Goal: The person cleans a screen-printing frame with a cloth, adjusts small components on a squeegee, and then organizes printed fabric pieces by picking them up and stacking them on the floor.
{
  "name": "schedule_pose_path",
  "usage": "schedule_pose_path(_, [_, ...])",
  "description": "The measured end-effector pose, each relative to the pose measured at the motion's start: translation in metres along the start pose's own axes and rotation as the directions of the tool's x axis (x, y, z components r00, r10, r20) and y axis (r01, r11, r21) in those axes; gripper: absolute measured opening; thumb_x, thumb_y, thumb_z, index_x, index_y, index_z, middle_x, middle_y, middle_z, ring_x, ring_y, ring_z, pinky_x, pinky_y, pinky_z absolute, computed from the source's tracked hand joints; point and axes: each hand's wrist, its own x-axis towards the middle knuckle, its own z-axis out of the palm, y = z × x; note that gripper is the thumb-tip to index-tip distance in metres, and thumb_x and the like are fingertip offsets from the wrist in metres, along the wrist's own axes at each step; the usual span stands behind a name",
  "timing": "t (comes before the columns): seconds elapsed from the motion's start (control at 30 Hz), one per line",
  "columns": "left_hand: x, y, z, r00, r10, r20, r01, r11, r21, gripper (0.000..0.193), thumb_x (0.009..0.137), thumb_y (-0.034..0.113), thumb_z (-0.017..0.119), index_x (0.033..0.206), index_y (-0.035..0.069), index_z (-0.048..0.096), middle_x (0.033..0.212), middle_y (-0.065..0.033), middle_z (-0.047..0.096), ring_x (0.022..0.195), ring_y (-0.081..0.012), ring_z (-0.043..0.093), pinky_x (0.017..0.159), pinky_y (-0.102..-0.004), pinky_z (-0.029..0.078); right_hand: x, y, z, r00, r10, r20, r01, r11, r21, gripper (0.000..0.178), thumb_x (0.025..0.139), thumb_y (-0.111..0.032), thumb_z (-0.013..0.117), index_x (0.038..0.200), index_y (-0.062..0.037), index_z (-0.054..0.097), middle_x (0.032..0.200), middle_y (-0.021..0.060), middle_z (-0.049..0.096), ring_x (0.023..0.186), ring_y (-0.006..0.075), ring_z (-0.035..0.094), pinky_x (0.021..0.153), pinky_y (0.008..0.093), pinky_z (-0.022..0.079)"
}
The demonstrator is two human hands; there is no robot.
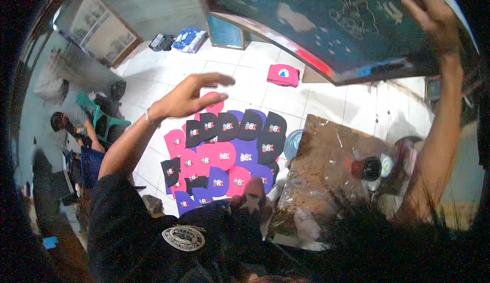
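1. a red jar [365,168] with a dark top stands on the stained wooden board [326,165]; its contents cannot be told.
2. the right hand [431,15], raised high, grips the screen frame's [326,25] edge.
3. the left hand [191,97] hovers with fingers spread, empty, above the printed beanies [224,158] on the floor.

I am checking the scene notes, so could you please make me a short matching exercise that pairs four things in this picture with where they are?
Things:
1. right hand
2. left hand
3. folded pink cloth
4. black jar

Places:
A. alone on the white floor tiles
B. on the stained wooden table
C. open, in the air above the caps
D. raised, gripping the dark screen frame

Pairs: 1-D, 2-C, 3-A, 4-B

The caps lie in rows on the floor; the screen frame is held high at the top of the view; the table stands right of the caps.
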Motion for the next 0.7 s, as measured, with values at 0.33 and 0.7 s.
schedule_pose_path(0.33, [-0.067, -0.116, -0.044, 0.816, -0.418, -0.4, 0.378, 0.909, -0.177, 0.031, 0.092, 0.014, 0.063, 0.117, -0.004, 0.061, 0.11, -0.0174, 0.067, 0.102, -0.0241, 0.066, 0.086, -0.0351, 0.052, 0.055, -0.066, 0.286, 0.907, -0.254, 0.336, 0.242, 0.967, 0.079, 0.075, 0.077, -0.015, 0.073, 0.144, -0.025, 0.042, 0.106, 0.0147, 0.063, 0.092, 0.034, 0.064, 0.077, 0.0432, 0.056])
schedule_pose_path(0.7, [0.3, -0.37, -0.121, 0.954, -0.103, -0.282, 0.058, 0.985, -0.165, 0.057, 0.078, 0.017, 0.077, 0.127, -0.001, 0.052, 0.126, -0.0228, 0.055, 0.118, -0.0403, 0.052, 0.101, -0.0453, 0.042, -0.026, -0.129, 0.5, 0.62, -0.214, 0.755, -0.162, 0.906, 0.39, 0.038, 0.087, -0.029, 0.063, 0.119, -0.0079, 0.057, 0.102, 0.0179, 0.059, 0.089, 0.0359, 0.058, 0.079, 0.048, 0.05])
